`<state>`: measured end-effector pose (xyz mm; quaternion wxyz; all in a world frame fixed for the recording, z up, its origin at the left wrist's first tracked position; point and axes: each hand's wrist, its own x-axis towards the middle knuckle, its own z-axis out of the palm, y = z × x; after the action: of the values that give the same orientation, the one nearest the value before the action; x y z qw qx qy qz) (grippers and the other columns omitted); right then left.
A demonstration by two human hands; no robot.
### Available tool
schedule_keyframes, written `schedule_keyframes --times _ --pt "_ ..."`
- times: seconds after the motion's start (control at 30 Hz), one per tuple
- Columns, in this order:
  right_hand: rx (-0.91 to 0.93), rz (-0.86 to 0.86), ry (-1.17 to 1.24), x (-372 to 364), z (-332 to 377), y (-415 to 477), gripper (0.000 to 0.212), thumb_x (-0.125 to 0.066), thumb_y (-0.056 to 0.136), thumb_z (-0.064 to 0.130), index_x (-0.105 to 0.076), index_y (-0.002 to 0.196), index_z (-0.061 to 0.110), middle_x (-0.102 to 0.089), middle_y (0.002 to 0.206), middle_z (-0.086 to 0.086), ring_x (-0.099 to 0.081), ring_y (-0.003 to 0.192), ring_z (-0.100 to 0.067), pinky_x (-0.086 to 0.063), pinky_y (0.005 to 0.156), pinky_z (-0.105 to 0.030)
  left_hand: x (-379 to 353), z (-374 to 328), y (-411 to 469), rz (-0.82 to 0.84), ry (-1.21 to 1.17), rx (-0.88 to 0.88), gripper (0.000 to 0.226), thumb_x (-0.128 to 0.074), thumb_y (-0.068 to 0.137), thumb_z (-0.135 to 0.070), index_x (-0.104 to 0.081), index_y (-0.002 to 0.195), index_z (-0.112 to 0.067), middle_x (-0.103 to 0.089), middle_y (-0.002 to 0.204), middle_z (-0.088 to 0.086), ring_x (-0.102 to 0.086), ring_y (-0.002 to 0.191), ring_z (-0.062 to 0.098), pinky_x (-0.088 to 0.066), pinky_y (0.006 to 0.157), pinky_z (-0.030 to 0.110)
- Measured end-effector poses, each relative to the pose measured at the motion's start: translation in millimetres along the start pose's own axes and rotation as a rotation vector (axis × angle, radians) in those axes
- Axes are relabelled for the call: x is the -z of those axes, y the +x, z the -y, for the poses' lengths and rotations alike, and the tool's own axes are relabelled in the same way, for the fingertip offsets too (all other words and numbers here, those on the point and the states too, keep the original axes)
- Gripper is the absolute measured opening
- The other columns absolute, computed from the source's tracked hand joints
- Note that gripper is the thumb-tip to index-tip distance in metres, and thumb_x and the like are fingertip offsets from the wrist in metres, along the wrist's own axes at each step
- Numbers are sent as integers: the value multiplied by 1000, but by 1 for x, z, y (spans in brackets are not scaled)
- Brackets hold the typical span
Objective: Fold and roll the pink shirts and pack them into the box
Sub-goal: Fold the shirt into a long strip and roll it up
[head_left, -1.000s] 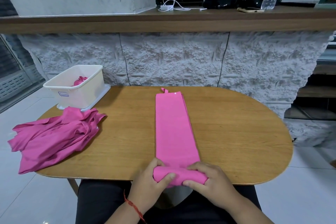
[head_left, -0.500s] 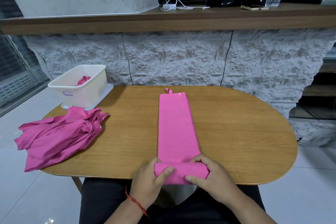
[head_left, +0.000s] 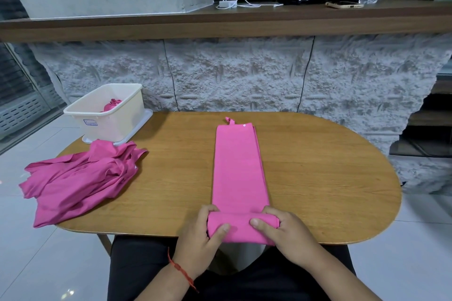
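Pressing down at the near edge of the tabletop point(head_left: 318, 178), both hands work the rolled end of the folded shirt point(head_left: 238, 168): the left hand point(head_left: 203, 234) has its grip closed around the left end of the roll, thumb lying across the front, and the right hand point(head_left: 285, 232) has its grip closed around the right end, thumb also on the front and fingers curled over the top. A red string bracelet point(head_left: 179, 269) circles the left wrist. Beyond the roll, the rest of the folded shirt lies flat as a long narrow strip running away across the middle of the tabletop, a small loop and a white dot at its far end. Left of the strip, a loose pile of pink shirts point(head_left: 78, 178) drapes over the tabletop's left edge. Behind that pile, at the far left corner of the tabletop, stands the white box point(head_left: 115, 117) with pink cloth already inside it.
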<state>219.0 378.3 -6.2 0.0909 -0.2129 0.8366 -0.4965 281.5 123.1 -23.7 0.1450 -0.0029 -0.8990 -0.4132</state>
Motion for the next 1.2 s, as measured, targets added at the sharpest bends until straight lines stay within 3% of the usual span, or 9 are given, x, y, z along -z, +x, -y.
schedule_keyframes --times 0.17,0.37,0.53,0.63,0.73,0.9,1.0,1.07,1.2 --pt "-41 2 -22 0 4 0 52 -48 95 80 -65 85 32 -65 73 15 -63 69 -7 -42 63 -24 -4 1 5 15 28 30 51 -37 88 -88 -49 105 -42 -63 101 -28 -65 83 0 -52 60 26" --pt "-45 -184 -488 -6 5 -2 59 -7 101 77 -55 111 45 -66 83 16 -61 78 0 -45 67 -20 -1 -10 10 3 214 36 53 -12 97 -80 -48 89 -43 -62 75 -15 -60 69 2 -42 57 21" --pt "-21 -222 -593 -8 5 8 53 -14 104 67 -58 96 39 -56 88 17 -55 83 -4 -48 75 -30 2 -18 12 -15 361 112 79 11 95 -72 -58 85 -36 -61 67 -11 -58 62 1 -45 61 25" --pt "-45 -167 -605 -5 1 11 50 -18 103 69 -57 92 41 -58 89 17 -56 81 -3 -42 68 -27 12 -7 14 50 50 226 75 -4 103 -65 -75 96 -40 -75 82 -17 -66 82 -8 -48 69 12" --pt "-90 -145 -596 -2 0 14 58 -19 101 72 -67 101 40 -64 96 18 -57 85 -4 -40 69 -28 23 0 16 105 -265 319 43 -29 104 -49 -71 112 -49 -70 83 -25 -64 83 -3 -47 77 26" --pt "-123 -87 -614 2 2 22 65 -18 97 77 -70 113 43 -70 101 18 -57 85 -5 -42 67 -27 34 5 5 108 -211 134 48 -51 95 -13 -56 126 -49 -62 111 -21 -60 111 4 -44 94 23" --pt "-118 -46 -678 4 5 27 61 -22 100 74 -70 119 43 -72 104 17 -56 83 -3 -41 64 -23 32 -1 2 140 166 -307 39 -59 99 -38 -49 136 -44 -47 135 -29 -45 133 5 -32 108 13" --pt "-102 -25 -734 6 9 28 60 -22 102 72 -70 121 43 -72 107 15 -61 88 -5 -49 69 -27 25 -8 4 174 286 -347 40 -55 100 -62 -51 136 -44 -44 135 -31 -40 136 0 -28 111 13" --pt "-86 -50 -840 5 20 26 59 -23 103 70 -69 116 36 -69 107 12 -64 98 -11 -55 78 -34 17 -6 8 118 283 -281 44 -48 100 -69 -58 131 -40 -46 128 -32 -37 130 -6 -30 109 12"
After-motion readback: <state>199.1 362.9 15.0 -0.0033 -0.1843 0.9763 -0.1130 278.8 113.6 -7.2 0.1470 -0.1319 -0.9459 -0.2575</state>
